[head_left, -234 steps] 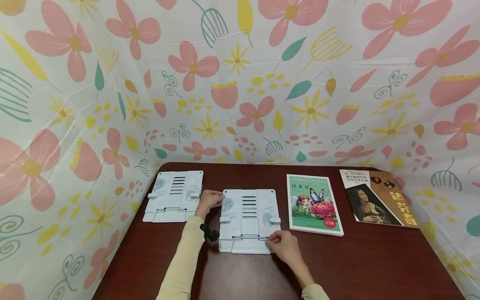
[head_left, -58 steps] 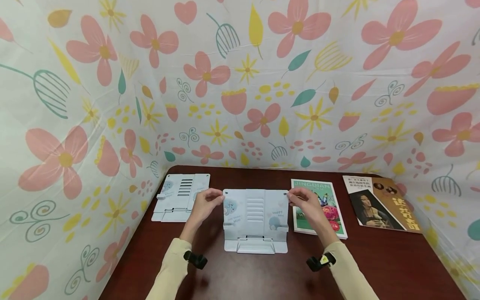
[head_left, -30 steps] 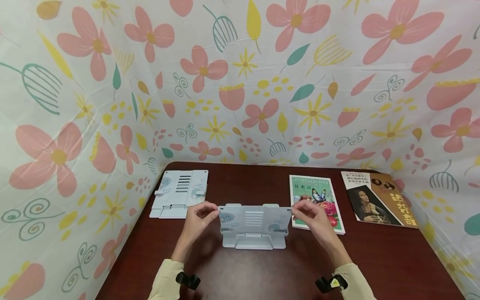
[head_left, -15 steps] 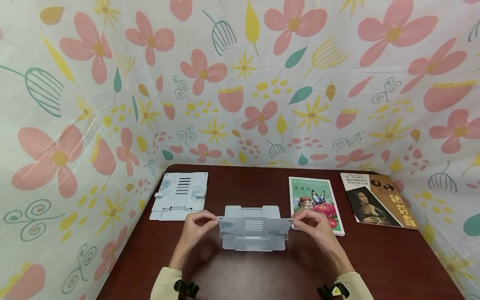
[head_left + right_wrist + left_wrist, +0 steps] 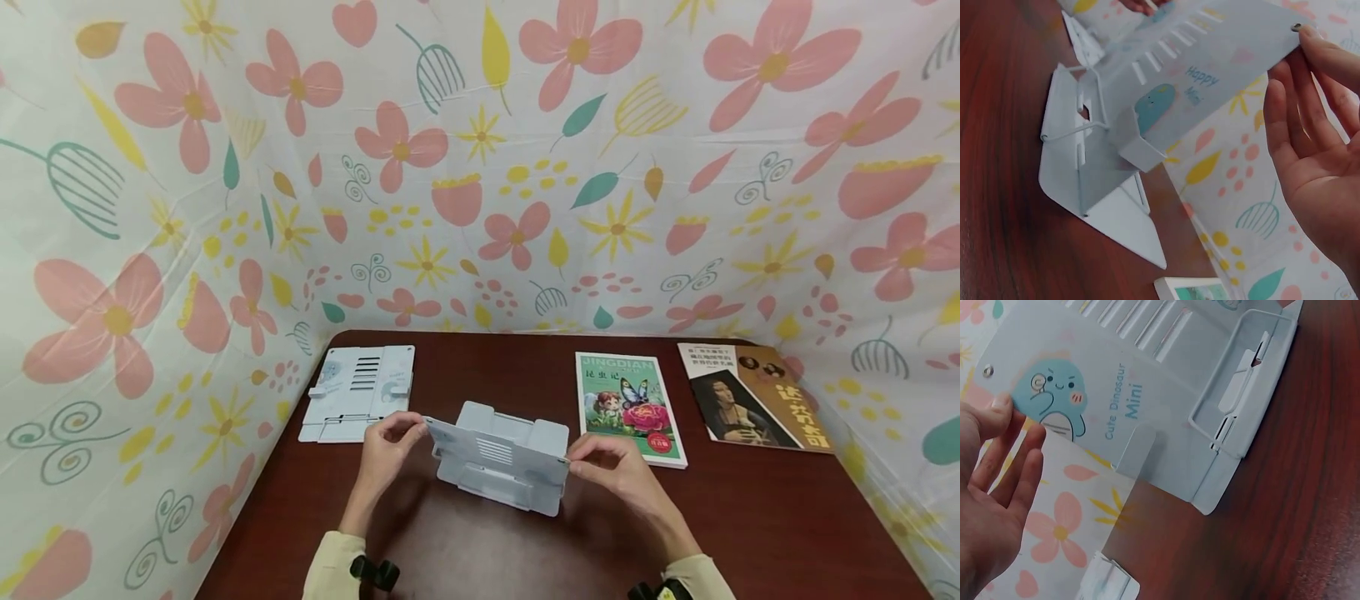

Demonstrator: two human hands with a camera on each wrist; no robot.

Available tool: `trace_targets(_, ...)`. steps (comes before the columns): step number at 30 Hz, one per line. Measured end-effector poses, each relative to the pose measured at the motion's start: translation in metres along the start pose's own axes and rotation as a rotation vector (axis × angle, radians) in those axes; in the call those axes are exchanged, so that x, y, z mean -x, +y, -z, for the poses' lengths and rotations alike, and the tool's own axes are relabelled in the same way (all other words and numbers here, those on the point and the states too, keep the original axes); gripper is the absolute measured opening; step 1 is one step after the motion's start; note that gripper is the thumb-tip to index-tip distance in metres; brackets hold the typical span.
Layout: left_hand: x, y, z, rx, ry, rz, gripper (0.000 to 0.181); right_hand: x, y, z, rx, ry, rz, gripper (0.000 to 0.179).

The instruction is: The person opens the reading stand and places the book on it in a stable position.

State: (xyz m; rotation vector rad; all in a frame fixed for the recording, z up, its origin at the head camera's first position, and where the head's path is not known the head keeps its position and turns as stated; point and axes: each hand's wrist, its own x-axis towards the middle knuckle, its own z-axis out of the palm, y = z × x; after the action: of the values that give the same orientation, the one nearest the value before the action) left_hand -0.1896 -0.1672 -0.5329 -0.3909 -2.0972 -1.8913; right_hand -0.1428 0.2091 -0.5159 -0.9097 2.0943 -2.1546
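Note:
A pale blue-white book stand stands at the middle of the table, its slotted panel raised and leaning over the base. My left hand pinches the panel's upper left corner. At the upper right corner, my right hand pinches the edge between thumb and fingers. The left wrist view shows the stand's cartoon dinosaur print, a side clip and the wire rest at its foot. Part of the base shows behind the panel in the right wrist view.
A second, flat book stand lies at the table's back left. To the right lie a green-covered book and a brown-and-white book. Flowered cloth hangs behind the dark red-brown table.
The panel, flat at first, has been lifted and tilted toward me by both hands. Within the last half second the stand has turned, its right side coming nearer me.

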Motion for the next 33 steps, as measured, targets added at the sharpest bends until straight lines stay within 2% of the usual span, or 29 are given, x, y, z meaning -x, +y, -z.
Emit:
trace_targets(3, -0.004, 0.002, -0.001, -0.011, 0.031, 0.041, 0.006, -0.001, -0.003, -0.008, -0.013, -0.031, -0.045, 0.020)
trace_targets(6, -0.010, 0.012, -0.006, -0.014, 0.058, 0.075, 0.006, -0.002, -0.006, -0.014, -0.008, -0.058, -0.092, 0.016)
trace_targets(9, -0.015, 0.025, -0.013, -0.041, 0.083, 0.070, 0.006, -0.003, -0.008, -0.020, -0.007, -0.078, -0.128, 0.011)
trace_targets(12, -0.021, 0.035, -0.019, -0.072, 0.099, 0.068, 0.005, -0.006, -0.007, -0.025, 0.000, -0.090, -0.124, 0.010)
trace_targets(19, -0.038, 0.019, -0.030, -0.112, 0.105, 0.154, 0.020, -0.016, -0.003, -0.039, 0.000, -0.119, -0.125, 0.016)
trace_targets(24, -0.040, 0.020, -0.037, -0.080, 0.029, 0.181, 0.038, -0.028, 0.001, -0.052, 0.048, -0.124, -0.109, 0.027)
trace_targets(28, -0.044, 0.024, -0.049, -0.013, -0.114, 0.162, 0.057, -0.038, 0.004, -0.068, 0.091, -0.116, -0.071, 0.036)
trace_targets(31, -0.050, 0.026, -0.057, 0.025, -0.220, 0.160, 0.067, -0.045, 0.005, -0.080, 0.119, -0.092, -0.085, 0.043)
trace_targets(33, -0.054, 0.026, -0.060, 0.036, -0.257, 0.170, 0.070, -0.050, 0.005, -0.088, 0.125, -0.079, -0.110, 0.046)
